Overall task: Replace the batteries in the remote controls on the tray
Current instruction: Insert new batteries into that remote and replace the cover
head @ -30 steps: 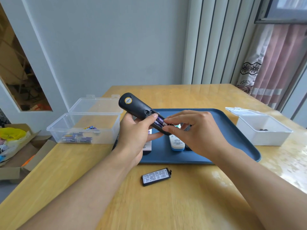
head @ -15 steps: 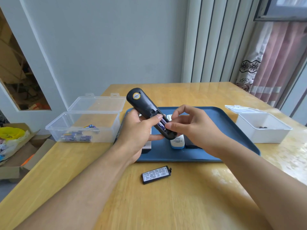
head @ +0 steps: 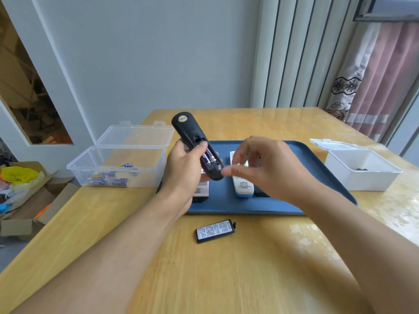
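Left hand (head: pixel 183 175) grips the black remote (head: pixel 196 145) over the tray (head: pixel 317 177), batteries showing. The cover (head: pixel 215 230) lies on the worktop (head: pixel 226 279), long axis sideways, nearest the empty, loosely open right hand (head: pixel 260 164).

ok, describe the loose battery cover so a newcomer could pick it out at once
Start at the blue tray on the wooden table and come toward the camera, just off its near edge. The battery cover lies there alone on the bare wood: a small flat black rectangle with a white printed label, unlike the longer remotes on the tray.
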The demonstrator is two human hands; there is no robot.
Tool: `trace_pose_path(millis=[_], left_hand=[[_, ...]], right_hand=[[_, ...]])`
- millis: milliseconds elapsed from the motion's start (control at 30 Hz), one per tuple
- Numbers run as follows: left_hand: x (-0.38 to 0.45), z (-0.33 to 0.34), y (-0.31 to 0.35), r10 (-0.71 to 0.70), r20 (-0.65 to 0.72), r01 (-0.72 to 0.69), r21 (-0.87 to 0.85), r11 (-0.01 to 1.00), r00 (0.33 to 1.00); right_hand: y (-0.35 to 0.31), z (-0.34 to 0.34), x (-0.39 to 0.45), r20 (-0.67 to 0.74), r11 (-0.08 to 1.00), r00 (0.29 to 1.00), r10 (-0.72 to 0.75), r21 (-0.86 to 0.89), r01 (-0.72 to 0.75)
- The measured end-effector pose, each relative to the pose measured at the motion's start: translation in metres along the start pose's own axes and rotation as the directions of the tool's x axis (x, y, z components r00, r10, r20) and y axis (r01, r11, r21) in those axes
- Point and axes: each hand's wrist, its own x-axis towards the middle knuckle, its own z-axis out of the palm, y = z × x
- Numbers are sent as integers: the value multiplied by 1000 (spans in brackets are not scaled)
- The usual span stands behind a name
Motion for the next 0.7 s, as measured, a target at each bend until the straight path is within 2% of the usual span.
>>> trace_pose_path(millis=[67, 167, 233, 333, 433, 567, 633, 700], left_hand=[[-1, -1, 3, -26, -8, 26, -62, 998, 1000], [-4, 1, 5, -37, 26, 39, -87, 995, 999], [-5, 1, 6, -28, 67, 33, -81, 996, 997], [-7, 3, 7, -29, 114, 38, -71, 997, 993], [-8, 4, 7, -32, 134, 41, -65, 997, 990], [-6, 1, 9, -6, 76, 12, -72, 997, 997], [-5, -1, 10, -19, 73, 27, -98, 995, 997], [-5, -1, 10, -32, 85, 41, -112, 993, 996]], right_hand=[[-12, -4, -5, 230, 994, 972, -41, -92, 64], [-22, 0, -11, 502, 948, 865, -4, -274, 164], [-26, 5, -13, 571, 881, 819, 54, -414, 230], [-28, 9, -15, 603, 865, 791, 102, -447, 229], [-24, 7, -15, 622, 923, 781, 60, -332, 194], [-18, -6, -13, 654, 999, 756, 7, -40, 26], [-16, -12, -11, 624, 981, 778, -68, 185, -63], [-14, -16, -8, 563, 917, 820, -106, 373, -138]])
